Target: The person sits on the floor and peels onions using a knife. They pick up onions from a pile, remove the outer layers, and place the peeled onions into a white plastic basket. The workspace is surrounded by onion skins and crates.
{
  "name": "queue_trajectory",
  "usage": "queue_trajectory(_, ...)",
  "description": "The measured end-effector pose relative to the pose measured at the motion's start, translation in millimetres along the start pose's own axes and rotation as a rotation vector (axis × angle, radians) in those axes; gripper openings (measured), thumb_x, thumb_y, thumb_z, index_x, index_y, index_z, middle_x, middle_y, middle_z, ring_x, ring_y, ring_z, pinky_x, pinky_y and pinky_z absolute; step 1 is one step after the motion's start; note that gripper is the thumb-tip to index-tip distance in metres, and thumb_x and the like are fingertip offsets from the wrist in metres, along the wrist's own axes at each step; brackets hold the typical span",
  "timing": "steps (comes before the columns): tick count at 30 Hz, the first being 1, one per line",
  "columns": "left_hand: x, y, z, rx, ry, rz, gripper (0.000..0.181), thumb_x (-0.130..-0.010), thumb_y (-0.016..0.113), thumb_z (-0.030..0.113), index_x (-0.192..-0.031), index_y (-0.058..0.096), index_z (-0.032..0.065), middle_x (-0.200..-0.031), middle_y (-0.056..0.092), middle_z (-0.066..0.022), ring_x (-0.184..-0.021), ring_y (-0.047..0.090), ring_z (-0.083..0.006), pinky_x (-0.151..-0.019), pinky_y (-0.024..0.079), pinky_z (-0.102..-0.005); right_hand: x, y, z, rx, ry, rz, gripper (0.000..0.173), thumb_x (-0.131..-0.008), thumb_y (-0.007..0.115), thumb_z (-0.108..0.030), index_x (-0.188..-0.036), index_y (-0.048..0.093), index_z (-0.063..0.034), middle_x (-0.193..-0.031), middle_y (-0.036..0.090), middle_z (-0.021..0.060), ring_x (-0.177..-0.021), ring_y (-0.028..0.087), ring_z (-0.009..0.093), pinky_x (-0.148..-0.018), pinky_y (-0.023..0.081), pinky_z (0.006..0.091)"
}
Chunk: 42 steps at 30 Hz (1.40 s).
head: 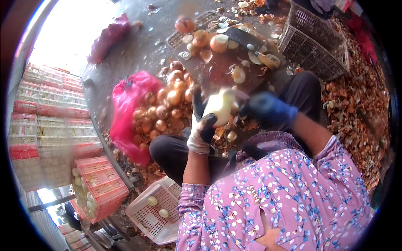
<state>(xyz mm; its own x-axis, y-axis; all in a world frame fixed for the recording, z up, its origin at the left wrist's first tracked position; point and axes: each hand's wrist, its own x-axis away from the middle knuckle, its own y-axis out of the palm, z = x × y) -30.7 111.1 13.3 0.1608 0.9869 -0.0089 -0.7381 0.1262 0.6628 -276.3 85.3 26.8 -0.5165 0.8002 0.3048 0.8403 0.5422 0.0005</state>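
My left hand [203, 124], in a white knit glove with a dark coating, holds a large, pale peeled onion [218, 108] above my lap. Just right of the onion is my right hand [268, 106] in a blue glove, blurred by motion. A pinkish streak shows between it and the onion; whether the fingers grip anything is unclear. Beyond my hands, a low work surface [210, 67] carries partly peeled onions [219, 43] and scraps of skin. A knife with a wooden handle [267, 60] and a dark blade [243, 37] lies there too.
Unpeeled onions [161, 111] spill from a pink mesh bag [133, 94] at left. A pale plastic crate [154, 219] holds peeled onions. Stacked crates [53, 125] and a tilted pink crate [102, 185] stand further left. A grimy crate [309, 47] and heaped skins [355, 125] lie right.
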Motion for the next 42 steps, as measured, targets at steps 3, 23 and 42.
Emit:
queue_trajectory(3,0,4,2,0.139,-0.008,-0.031,0.114,-0.071,0.081,0.023,-0.162,0.012,0.0219,-0.143,0.047,-0.0244,-0.128,0.054,-0.0382,-0.103,0.050,-0.0486,3,29,12,0.119,-0.368,0.238,0.031,-0.100,0.064,-0.031,-0.106,0.072,-0.0023,-0.074,0.062,-0.0042,-0.068,0.053,0.002,-0.061,0.047,0.0225)
queue_trajectory(23,-7,6,-29,-0.056,-0.050,0.047,0.101,-0.078,0.081,0.015,-0.159,0.021,0.0105,-0.138,0.050,-0.0160,-0.121,0.058,-0.0299,-0.099,0.053,-0.0421,-40,11,-3,0.351,-0.415,0.542,0.023,-0.096,0.066,-0.023,-0.088,0.067,-0.0011,-0.067,0.062,0.0163,-0.055,0.052,0.018,-0.056,0.047,0.0360)
queue_trajectory(42,-20,-2,-51,-0.767,0.057,0.397,0.088,-0.079,0.083,0.004,-0.151,0.033,-0.0013,-0.126,0.061,-0.0146,-0.110,0.063,-0.0180,-0.090,0.055,-0.0290,-3,25,2,1.165,-0.156,0.281,0.018,-0.093,0.059,-0.021,-0.105,0.065,-0.0094,-0.080,0.069,0.0189,-0.076,0.070,0.039,-0.064,0.053,0.0485)
